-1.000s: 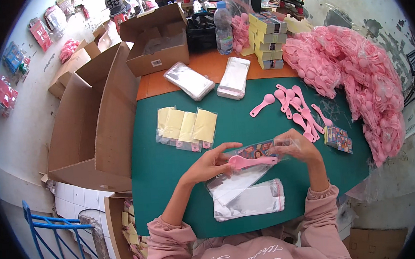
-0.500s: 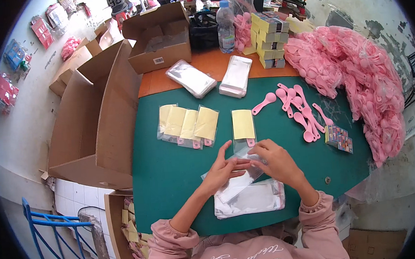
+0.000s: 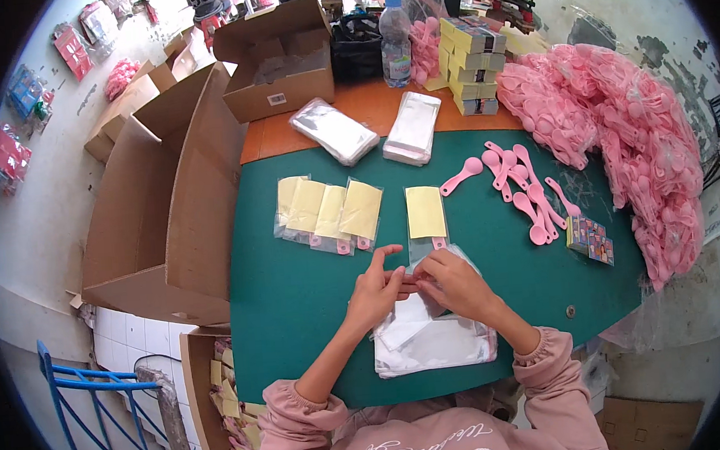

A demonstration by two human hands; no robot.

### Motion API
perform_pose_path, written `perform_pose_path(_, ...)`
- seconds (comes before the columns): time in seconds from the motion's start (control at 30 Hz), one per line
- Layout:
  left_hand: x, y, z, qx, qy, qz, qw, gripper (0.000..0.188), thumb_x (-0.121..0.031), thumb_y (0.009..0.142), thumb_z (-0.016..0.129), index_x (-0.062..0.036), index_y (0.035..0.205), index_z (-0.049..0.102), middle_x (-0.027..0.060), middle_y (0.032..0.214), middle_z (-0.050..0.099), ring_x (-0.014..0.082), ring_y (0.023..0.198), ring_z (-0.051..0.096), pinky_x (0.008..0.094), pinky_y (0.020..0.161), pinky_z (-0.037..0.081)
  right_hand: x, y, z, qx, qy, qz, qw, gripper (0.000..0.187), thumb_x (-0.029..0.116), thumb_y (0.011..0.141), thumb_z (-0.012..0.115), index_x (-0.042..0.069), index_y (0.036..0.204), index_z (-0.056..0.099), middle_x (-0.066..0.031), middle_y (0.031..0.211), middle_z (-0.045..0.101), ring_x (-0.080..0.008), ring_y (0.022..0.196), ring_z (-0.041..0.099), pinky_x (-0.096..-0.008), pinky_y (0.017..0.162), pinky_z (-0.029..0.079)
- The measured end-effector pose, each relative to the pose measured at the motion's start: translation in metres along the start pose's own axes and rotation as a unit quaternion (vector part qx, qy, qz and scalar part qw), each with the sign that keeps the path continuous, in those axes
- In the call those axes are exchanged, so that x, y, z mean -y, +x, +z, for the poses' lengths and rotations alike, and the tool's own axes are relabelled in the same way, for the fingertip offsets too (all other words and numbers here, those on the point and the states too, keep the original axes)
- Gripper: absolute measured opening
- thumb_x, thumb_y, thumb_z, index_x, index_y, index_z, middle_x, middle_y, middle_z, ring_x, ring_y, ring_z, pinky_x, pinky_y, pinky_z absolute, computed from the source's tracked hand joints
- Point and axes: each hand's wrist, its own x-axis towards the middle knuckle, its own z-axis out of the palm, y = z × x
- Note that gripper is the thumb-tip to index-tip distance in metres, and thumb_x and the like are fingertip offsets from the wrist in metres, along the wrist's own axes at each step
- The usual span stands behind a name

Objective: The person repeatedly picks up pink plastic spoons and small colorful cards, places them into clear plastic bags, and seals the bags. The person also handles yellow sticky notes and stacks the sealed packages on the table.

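Observation:
My left hand (image 3: 374,297) and my right hand (image 3: 456,285) meet over the near middle of the green table. Between them is a clear plastic bag (image 3: 463,258), pinched at its edge by the fingers of both; my left index finger points away from it. Close under my hands lies a stack of clear plastic bags (image 3: 443,344). Just beyond them is a packed bag (image 3: 425,213) with a yellow card and a pink spoon handle showing at its near end. Several similar packed bags (image 3: 326,215) overlap to the left.
Loose pink spoons (image 3: 531,190) and a small stack of printed cards (image 3: 590,240) lie right, beside a big heap of bagged pink spoons (image 3: 600,111). Farther back are two bag stacks (image 3: 412,127), card bundles (image 3: 474,65) and a water bottle (image 3: 396,41). Cardboard boxes (image 3: 149,213) stand left.
My hands have drawn closer together, and my right fingers have come down to the left fingertips at the bag. The bag has shifted, its far part now showing beyond my right hand.

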Motion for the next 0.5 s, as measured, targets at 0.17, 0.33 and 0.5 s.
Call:
perform_pose_path(0.17,0.0020,0.0027,-0.0020,-0.004,-0.014,-0.025,1.000,0.035,-0.010,0.089,0.047,-0.0033,0.122,0.035,0.0146,0.088,0.064,0.0180,0.079,0.065,0.0260,0.064,0.053,0.0018,0.0010,-0.0001,-0.021,-0.002,-0.009,1.000,0.015,0.007,0.071,0.061,0.002,0.083,0.053,-0.0116,0.082,0.052,-0.0299,0.080,0.052,-0.0377,0.070,0.044)
perform_pose_path(0.33,0.0069,0.0056,-0.0067,0.011,-0.068,-0.047,0.996,0.039,-0.010,0.087,0.051,-0.0048,0.124,0.037,0.0136,0.090,0.065,0.0165,0.079,0.065,0.0236,0.060,0.051,0.0034,0.0025,-0.0002,-0.030,-0.036,-0.043,0.998,0.014,0.006,0.071,0.061,0.002,0.081,0.053,-0.0115,0.081,0.051,-0.0293,0.080,0.051,-0.0384,0.072,0.043)
perform_pose_path(0.5,0.0041,0.0067,-0.0080,0.020,-0.050,-0.051,0.997,0.045,-0.010,0.087,0.053,-0.0058,0.127,0.033,0.0108,0.085,0.064,0.0129,0.076,0.062,0.0227,0.058,0.049,0.0070,0.0015,0.0040,-0.036,-0.099,-0.097,0.990,0.011,0.008,0.073,0.059,0.001,0.079,0.053,-0.0113,0.079,0.050,-0.0276,0.079,0.051,-0.0376,0.072,0.041)
